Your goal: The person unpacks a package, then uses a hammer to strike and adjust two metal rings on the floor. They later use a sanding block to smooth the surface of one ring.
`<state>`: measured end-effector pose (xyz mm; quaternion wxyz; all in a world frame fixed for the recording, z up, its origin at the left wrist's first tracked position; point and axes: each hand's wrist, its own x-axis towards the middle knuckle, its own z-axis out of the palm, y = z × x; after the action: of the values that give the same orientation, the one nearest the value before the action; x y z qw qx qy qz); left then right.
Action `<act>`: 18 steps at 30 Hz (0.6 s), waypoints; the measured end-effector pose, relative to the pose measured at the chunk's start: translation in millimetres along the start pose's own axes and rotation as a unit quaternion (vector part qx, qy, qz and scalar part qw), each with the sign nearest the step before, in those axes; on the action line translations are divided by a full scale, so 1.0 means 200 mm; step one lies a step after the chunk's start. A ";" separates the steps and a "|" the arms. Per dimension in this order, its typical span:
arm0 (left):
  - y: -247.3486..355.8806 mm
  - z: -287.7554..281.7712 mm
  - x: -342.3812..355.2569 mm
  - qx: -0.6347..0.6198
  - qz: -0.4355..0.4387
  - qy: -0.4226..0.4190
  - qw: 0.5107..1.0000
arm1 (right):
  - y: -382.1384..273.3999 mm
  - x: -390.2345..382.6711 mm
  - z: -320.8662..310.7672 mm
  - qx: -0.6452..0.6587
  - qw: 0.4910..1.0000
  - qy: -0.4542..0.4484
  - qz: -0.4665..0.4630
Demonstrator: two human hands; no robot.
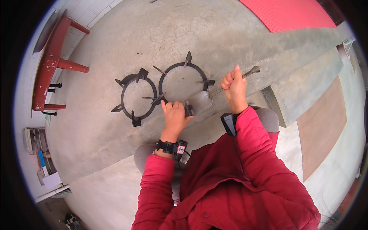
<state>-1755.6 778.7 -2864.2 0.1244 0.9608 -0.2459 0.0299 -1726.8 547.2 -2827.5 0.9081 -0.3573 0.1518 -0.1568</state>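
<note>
My right hand [235, 89] is closed round the handle of a long metal spatula [200, 101], its knobbed end sticking out past my fist to the upper right. The broad, dull-grey blade lies against the near rim of a black round stove pot stand [209, 82] with upright prongs. My left hand [175, 117] grips that stand at its near side, by a prong close to the blade. Part of the rim there is hidden by my fingers and the blade. A second, smaller black pot stand [142, 73] lies on the concrete just to the left, nearly touching the first.
A red wooden bench [50, 69] stands at the far left by the white tiled wall. Below it, a tray of tools [40, 153] sits at the left edge. A red mat [295, 15] lies at the upper right. A raised concrete slab [306, 86] lies at the right.
</note>
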 end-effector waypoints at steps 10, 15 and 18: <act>0.10 0.03 0.05 0.002 0.006 0.014 1.000 | 0.01 0.07 -0.20 0.073 0.994 0.046 0.060; 0.19 0.08 0.08 0.010 0.005 0.018 1.000 | 0.05 0.12 -0.41 0.111 0.983 0.136 0.045; 0.23 0.10 0.08 0.017 0.010 0.024 1.000 | 0.05 0.12 -0.49 0.130 0.977 0.160 0.052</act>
<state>-1764.0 727.4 -2870.6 0.1141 0.9592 -0.2521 0.0586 -1741.1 486.2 -2906.7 0.9178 -0.1976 0.2917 -0.1829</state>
